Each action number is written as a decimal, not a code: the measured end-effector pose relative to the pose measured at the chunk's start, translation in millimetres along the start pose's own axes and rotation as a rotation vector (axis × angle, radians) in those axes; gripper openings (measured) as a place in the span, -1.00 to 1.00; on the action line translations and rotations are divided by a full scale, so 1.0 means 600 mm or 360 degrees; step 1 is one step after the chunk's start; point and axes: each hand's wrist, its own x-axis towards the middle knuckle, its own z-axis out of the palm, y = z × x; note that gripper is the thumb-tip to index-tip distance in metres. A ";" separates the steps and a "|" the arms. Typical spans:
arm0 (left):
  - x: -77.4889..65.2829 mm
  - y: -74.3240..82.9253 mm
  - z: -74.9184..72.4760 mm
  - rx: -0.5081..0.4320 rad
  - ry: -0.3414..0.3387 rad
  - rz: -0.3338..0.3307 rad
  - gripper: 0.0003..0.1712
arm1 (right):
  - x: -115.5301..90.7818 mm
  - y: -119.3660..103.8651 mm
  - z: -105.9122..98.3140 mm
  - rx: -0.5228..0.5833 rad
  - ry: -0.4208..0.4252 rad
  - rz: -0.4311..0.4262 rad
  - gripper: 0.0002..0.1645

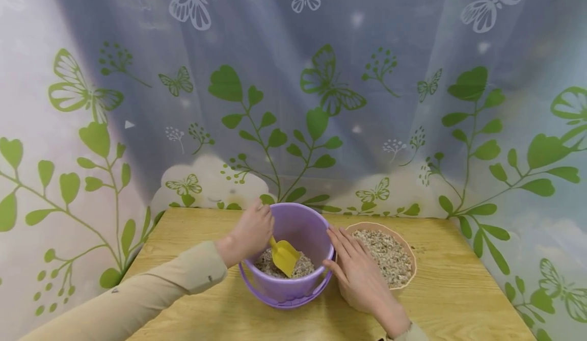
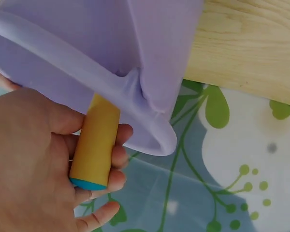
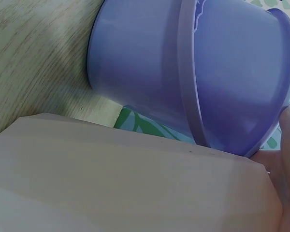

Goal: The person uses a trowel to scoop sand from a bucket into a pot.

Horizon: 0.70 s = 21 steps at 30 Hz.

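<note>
A purple bucket (image 1: 291, 290) stands on the wooden table, grainy mixed flakes (image 1: 304, 267) covering its bottom. My left hand (image 1: 249, 231) reaches over its left rim and grips the handle of a yellow toy shovel (image 1: 285, 257). The blade points down into the bucket, right at the flakes. In the left wrist view the shovel's handle (image 2: 96, 145), with a teal end, lies between thumb and curled fingers. My right hand (image 1: 357, 272) rests against the bucket's right rim, fingers extended, thumb at the edge. The right wrist view shows this thumb on the rim.
Just right of the bucket, partly behind my right hand, sits a peach scalloped bowl (image 1: 414, 259) of similar flakes. The bucket's purple carrying handle (image 1: 247, 283) hangs down at the front. A butterfly-and-leaf curtain (image 1: 293, 127) borders the wooden table (image 1: 197, 315) at the back.
</note>
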 end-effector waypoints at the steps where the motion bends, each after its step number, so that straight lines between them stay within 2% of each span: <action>1: 0.001 0.002 0.000 0.0027 -0.0002 -0.0002 -0.51 | 0.000 0.000 0.000 0.0003 0.0001 -0.0003 -0.22; 6: -0.001 0.004 0.013 0.0049 0.0121 -0.0035 -0.52 | 0.000 0.001 -0.001 0.0001 -0.0001 -0.0003 -0.23; 13: -0.021 -0.014 0.024 -0.0131 0.0380 -0.0131 -0.54 | 0.000 0.001 -0.002 -0.0002 0.0000 0.0004 -0.23; 17: -0.032 -0.034 0.018 -0.0165 0.0390 -0.0143 -0.55 | -0.001 0.002 0.000 -0.0016 0.0012 -0.0006 -0.23; 21: -0.040 -0.049 0.010 -0.0090 0.0309 -0.0137 -0.61 | -0.001 0.001 0.000 -0.0016 0.0012 -0.0009 -0.23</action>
